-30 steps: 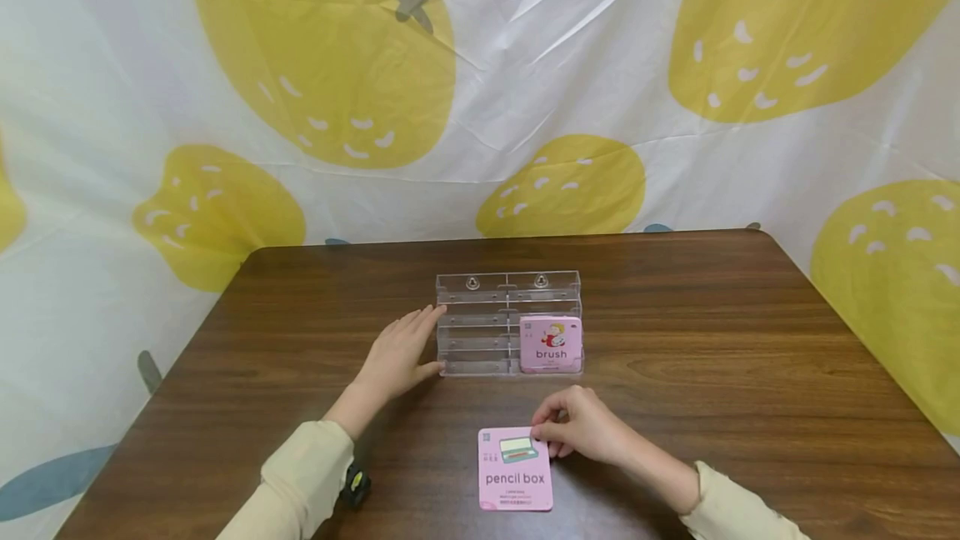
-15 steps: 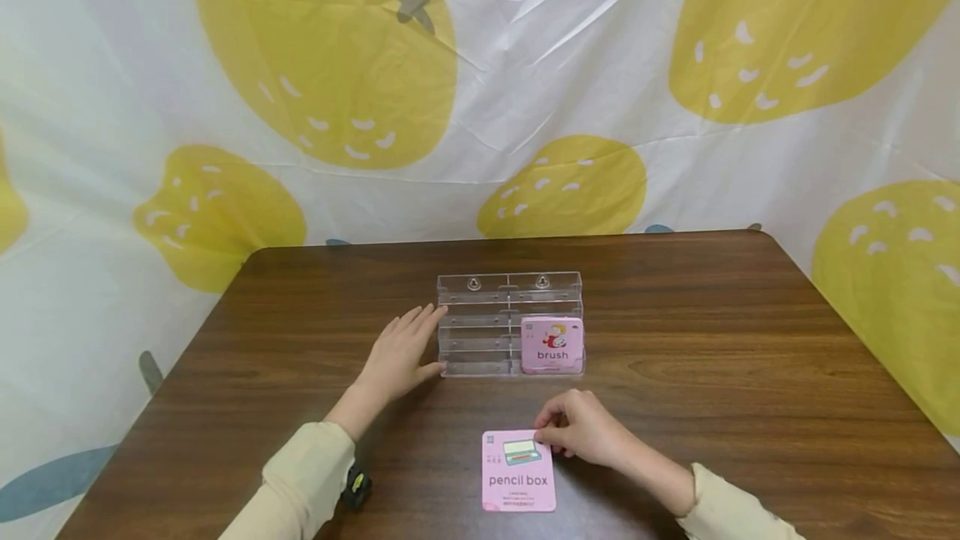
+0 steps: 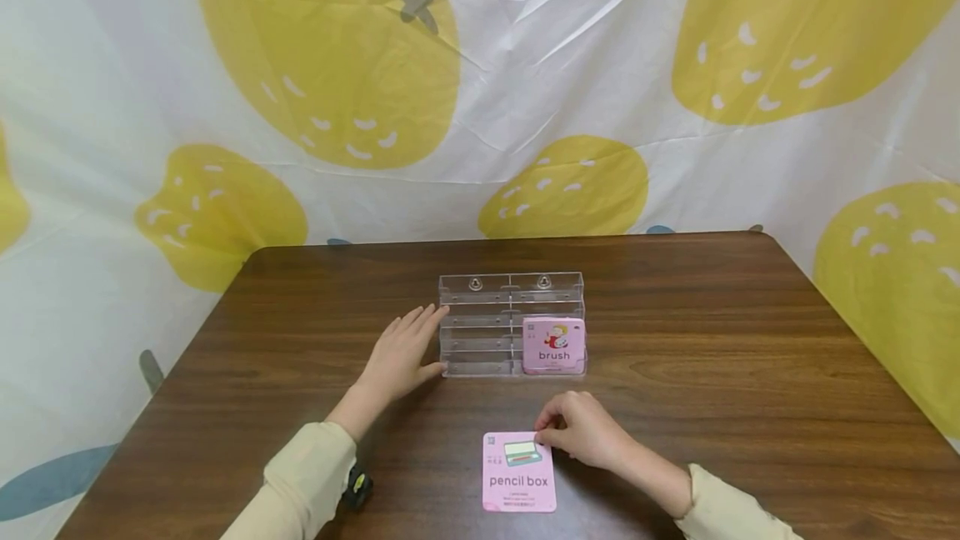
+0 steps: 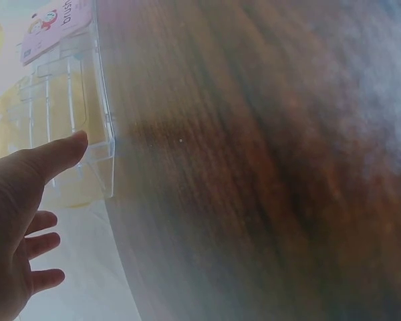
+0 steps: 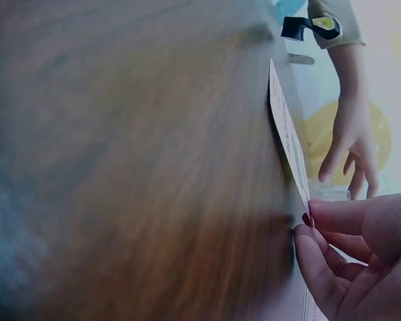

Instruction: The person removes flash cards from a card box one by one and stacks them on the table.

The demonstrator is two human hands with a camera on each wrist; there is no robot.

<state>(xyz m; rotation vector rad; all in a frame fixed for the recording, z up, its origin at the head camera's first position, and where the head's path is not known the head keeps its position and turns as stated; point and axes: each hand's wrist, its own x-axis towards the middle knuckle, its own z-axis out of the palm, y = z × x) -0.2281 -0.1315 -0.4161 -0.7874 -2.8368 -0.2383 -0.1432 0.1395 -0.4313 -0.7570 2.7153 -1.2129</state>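
A clear plastic card rack with tiered pockets in two columns stands mid-table. A pink "brush" card sits in its front right pocket. My left hand rests against the rack's left side with fingers extended; in the left wrist view, the thumb lies at the front corner. Nearer to me, a pink "pencil box" card is pinched at its top right corner by my right hand. Seen edge-on in the right wrist view, that card slants close over the table, its corner between thumb and fingertips.
The dark wood-grain table extends behind and to both sides of the rack. A white curtain printed with yellow fruit hangs along its far edge. On the left wrist is a small black device beside the cream sleeve.
The pencil box card and my right hand have shifted very slightly right and toward me, the pinch kept. My left hand stays against the rack. The whole head view has drifted a little.
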